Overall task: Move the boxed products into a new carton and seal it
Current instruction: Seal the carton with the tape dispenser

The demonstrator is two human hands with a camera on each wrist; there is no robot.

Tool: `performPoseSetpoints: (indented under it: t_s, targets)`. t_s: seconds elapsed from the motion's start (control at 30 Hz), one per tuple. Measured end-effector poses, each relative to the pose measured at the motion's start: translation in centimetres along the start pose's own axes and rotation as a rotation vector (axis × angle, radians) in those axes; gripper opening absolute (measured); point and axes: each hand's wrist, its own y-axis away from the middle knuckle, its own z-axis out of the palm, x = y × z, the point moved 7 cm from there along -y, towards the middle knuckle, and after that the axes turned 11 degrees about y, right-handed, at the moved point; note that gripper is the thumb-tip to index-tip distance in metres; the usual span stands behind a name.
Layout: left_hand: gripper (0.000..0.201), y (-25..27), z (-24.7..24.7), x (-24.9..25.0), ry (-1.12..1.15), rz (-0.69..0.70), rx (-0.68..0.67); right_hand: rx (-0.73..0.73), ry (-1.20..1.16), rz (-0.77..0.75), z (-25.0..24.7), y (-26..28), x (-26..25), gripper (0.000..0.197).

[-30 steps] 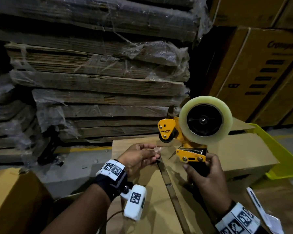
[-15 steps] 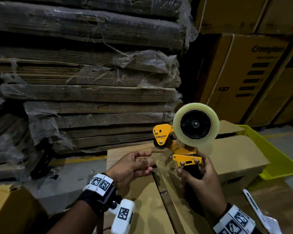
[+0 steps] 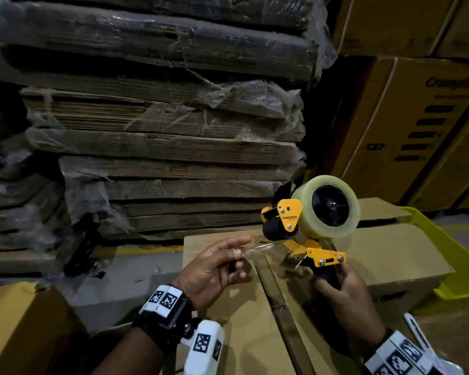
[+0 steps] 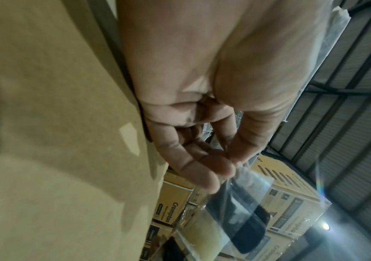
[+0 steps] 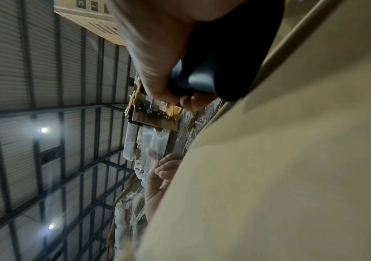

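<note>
Right hand wrapped round the dispenser handle, left hand pinching the loose tape end taut just above the carton, flaps closed beneath both hands, probably so the strip can start on its center seam.

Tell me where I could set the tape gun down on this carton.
Bare cardboard lies on the carton's left flap, below the left hand, and on the right flap, right of the tape gun. The centre seam is crowded: both hands and the tape strip hover there.
</note>
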Motion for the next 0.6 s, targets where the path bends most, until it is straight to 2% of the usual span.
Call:
performPoseSetpoints:
  t_s: [0.1,0.13,0.23,0.3,0.4,0.5,0.6]
  targets:
    - [0.016,0.4,-0.3,0.2,0.009,-0.005,-0.012,-0.006,0.07,0.005,0.3,-0.1,0.1,0.024]
    - [0.017,0.5,-0.3,0.3,0.014,-0.012,-0.037,-0.001,0.09,0.005,0.4,-0.1,0.2,0.023]
    - [0.048,0.8,-0.5,0.2,-0.009,-0.057,-0.139,-0.005,0.109,0.035,0.5,-0.2,0.5,0.021]
    - [0.05,0.9,-0.7,0.1,-0.07,-0.055,-0.173,-0.014,0.084,0.079,0.5,-0.1,0.8,0.02]
    - [0.039,0.8,-0.4,-0.4,-0.17,0.016,-0.105,-0.003,0.056,0.117,0.4,0.0,1.0,0.017]
    - [0.019,0.3,0.1,-0.6,-0.142,0.131,0.005,-0.018,0.063,0.131,0.4,0.0,1.3,0.019]
    - [0.012,-0.2,0.6,-0.4,-0.114,0.233,0.008,-0.007,0.069,0.122,0.3,0.3,1.1,0.018]
